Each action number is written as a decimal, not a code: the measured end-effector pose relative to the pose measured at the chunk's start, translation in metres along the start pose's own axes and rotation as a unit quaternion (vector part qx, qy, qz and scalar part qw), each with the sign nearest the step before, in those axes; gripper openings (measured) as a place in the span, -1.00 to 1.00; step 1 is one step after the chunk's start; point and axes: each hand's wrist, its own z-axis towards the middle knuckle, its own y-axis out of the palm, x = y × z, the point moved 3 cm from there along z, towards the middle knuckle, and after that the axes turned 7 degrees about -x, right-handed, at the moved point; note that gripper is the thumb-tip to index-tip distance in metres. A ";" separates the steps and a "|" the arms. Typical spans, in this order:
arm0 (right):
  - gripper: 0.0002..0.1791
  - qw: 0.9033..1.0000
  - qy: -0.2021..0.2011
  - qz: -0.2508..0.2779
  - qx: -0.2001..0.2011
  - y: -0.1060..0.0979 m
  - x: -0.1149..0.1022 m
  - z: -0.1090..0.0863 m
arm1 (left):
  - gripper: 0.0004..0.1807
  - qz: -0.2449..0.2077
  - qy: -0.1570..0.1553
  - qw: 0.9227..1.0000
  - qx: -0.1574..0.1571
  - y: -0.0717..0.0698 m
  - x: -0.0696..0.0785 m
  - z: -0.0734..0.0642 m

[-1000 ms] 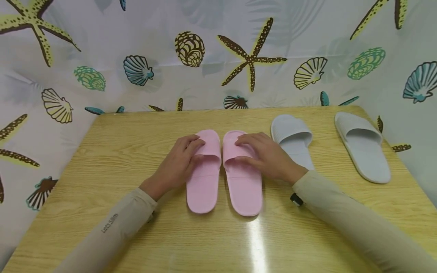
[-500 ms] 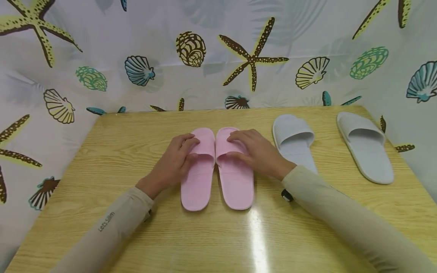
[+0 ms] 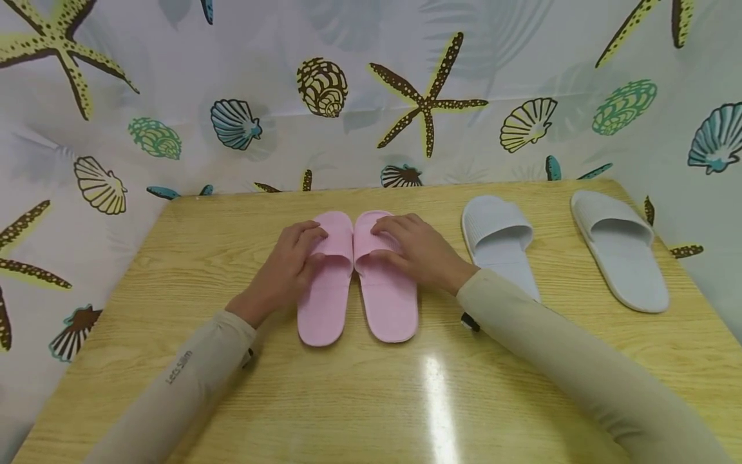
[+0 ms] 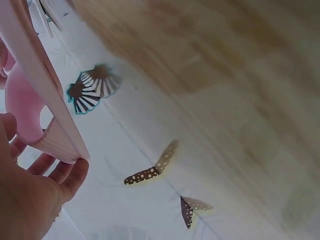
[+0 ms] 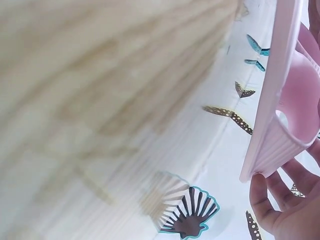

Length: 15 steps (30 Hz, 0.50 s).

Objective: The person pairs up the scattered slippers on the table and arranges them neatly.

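Observation:
Two pink slippers lie side by side at the middle of the wooden table (image 3: pixel 324 399), toes toward the back and inner edges touching near the straps. My left hand (image 3: pixel 284 267) grips the left pink slipper (image 3: pixel 322 316) by its strap, thumb at the strap's opening and fingers over the outer front. The right pink slipper (image 3: pixel 391 312) is held the same way by my right hand (image 3: pixel 426 254). In the left wrist view, the fingertips of the left hand (image 4: pixel 35 195) touch the toe end. The right wrist view has the right hand (image 5: pixel 292 200) at the ribbed strap.
To the right lie two white slippers: the nearer white slipper (image 3: pixel 504 258), partly behind my right forearm, and the farther white slipper (image 3: pixel 626 258) by the table's right edge. A curtain (image 3: pixel 348 142) printed with shells and starfish hangs behind the table and along its sides.
Both hands have shifted the pink slippers leftward and slightly toward the back. The gap between the two slippers has closed. The white slippers stay where they were.

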 end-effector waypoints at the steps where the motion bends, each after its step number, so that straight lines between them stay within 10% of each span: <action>1: -0.49 1.000 0.004 -0.001 -0.002 0.001 0.001 0.002 | -0.68 -0.001 0.000 1.000 0.001 0.000 -0.002 0.000; 15: -0.48 0.999 0.030 -0.001 -0.020 0.006 0.002 0.026 | -0.67 -0.011 -0.040 0.999 -0.018 -0.004 -0.021 0.007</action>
